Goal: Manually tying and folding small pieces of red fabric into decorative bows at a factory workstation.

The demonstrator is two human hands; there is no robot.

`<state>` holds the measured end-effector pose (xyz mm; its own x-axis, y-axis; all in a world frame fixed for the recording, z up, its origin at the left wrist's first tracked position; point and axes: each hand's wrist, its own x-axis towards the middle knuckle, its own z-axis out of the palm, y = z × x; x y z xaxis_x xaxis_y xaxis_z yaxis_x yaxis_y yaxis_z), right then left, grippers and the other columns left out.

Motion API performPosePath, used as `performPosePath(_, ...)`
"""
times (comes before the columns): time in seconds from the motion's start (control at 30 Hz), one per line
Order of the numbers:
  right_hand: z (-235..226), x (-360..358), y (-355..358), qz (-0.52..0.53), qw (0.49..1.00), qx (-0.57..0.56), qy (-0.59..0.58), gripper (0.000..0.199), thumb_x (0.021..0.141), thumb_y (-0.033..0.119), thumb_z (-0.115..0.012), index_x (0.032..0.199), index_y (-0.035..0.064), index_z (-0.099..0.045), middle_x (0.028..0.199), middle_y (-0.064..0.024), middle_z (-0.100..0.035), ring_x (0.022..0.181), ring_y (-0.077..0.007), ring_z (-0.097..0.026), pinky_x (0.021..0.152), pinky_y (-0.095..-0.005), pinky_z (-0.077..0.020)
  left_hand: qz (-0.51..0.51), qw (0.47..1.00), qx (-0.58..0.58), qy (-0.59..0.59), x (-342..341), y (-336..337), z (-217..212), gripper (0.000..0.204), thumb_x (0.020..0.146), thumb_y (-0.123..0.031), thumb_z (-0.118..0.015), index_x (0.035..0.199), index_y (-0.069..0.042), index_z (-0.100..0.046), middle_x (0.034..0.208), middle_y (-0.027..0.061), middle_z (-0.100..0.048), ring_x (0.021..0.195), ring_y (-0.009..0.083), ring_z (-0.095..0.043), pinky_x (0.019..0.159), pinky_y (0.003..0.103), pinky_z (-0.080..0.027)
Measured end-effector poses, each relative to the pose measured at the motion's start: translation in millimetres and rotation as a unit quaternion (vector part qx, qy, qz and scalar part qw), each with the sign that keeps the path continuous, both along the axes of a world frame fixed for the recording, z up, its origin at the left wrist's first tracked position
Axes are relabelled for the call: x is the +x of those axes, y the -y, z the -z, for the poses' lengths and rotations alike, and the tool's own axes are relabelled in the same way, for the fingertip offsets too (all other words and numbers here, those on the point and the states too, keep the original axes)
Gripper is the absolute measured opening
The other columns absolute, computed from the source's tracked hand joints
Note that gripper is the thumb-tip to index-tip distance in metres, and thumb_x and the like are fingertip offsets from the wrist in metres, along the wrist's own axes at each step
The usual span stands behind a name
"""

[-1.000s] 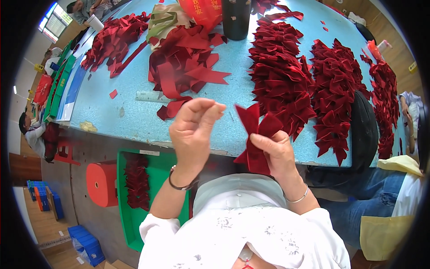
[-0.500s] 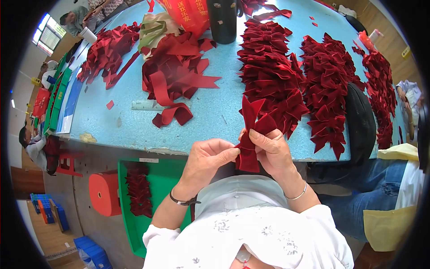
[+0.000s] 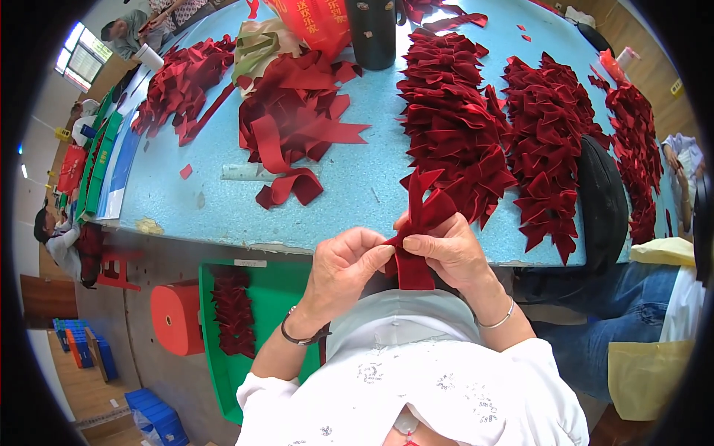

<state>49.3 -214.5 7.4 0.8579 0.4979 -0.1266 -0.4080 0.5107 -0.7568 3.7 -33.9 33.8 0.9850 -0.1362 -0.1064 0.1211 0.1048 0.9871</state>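
Observation:
A dark red velvet ribbon bow [image 3: 422, 215] is held upright in front of my chest, just off the table's near edge. My left hand [image 3: 343, 269] pinches it at the middle from the left, thumb against fingers. On the other side, my right hand [image 3: 448, 251] grips the bow near its centre with the thumb across the front. One ribbon tail hangs below the fingers, and loops and points stand up above. Just beyond the hands lies a dense row of finished red bows [image 3: 454, 126] on the blue table [image 3: 349, 201].
Loose cut ribbons [image 3: 290, 119] and another ribbon heap [image 3: 182, 82] lie at left. A black bottle [image 3: 373, 33] stands at the back. More bow rows [image 3: 547, 141] and a black bag [image 3: 601, 201] are at right. Beside my lap are a green crate [image 3: 282, 290] and a red roll [image 3: 176, 318].
My right thumb has moved down and left across the bow's centre, and the right hand has turned slightly. The bow's upper tails have shifted a little. My left hand keeps its pinch.

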Motion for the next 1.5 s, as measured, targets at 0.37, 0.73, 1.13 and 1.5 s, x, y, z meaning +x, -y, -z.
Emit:
performPosePath(0.37,11.6,4.7,-3.1,-0.087,0.994,0.027,-0.06,0.022,0.077,0.0,-0.07,0.097,-0.0014,-0.062,0.091,-0.0098,-0.064,0.077,-0.016,-0.062,0.069,-0.0285,-0.053,0.101,0.993,-0.025,-0.058,16.7,-32.3,-1.4,0.012,0.085,-0.01,-0.066,0.087,0.002,-0.063,0.073,-0.0011,-0.06,0.064,0.0041,-0.049,0.056,0.017,-0.039)
performPosePath(0.73,3.4,3.8,-8.7,-0.013,1.0,0.009,-0.022,0.02,0.079,0.001,-0.069,0.097,-0.0015,-0.062,0.09,-0.0078,-0.063,0.079,-0.0133,-0.061,0.07,-0.0249,-0.0505,0.026,0.993,-0.087,-0.077,22.4,-24.3,2.7,0.018,0.084,-0.013,-0.068,0.091,0.003,-0.063,0.074,0.0005,-0.06,0.07,0.005,-0.053,0.064,0.02,-0.043)
performPosePath(1.13,6.6,-1.4,-13.4,0.024,0.999,-0.028,0.008,0.021,0.08,0.004,-0.07,0.099,0.0013,-0.063,0.09,-0.0056,-0.063,0.081,-0.0129,-0.06,0.071,-0.0261,-0.0506,-0.077,0.987,-0.132,-0.043,1.9,1.7,19.5,0.017,0.086,-0.01,-0.065,0.097,0.004,-0.064,0.086,0.0054,-0.066,0.076,0.0083,-0.06,0.072,0.022,-0.049)
performPosePath(1.5,7.8,-5.5,-18.6,0.035,0.999,-0.013,0.025,0.019,0.079,-0.001,-0.069,0.097,-0.0008,-0.062,0.089,-0.0068,-0.063,0.08,-0.0133,-0.061,0.071,-0.0267,-0.0509,-0.099,0.991,-0.093,0.012,-6.2,7.8,16.9,0.013,0.087,-0.006,-0.063,0.095,0.004,-0.063,0.088,0.0068,-0.067,0.078,0.0089,-0.061,0.072,0.021,-0.049)
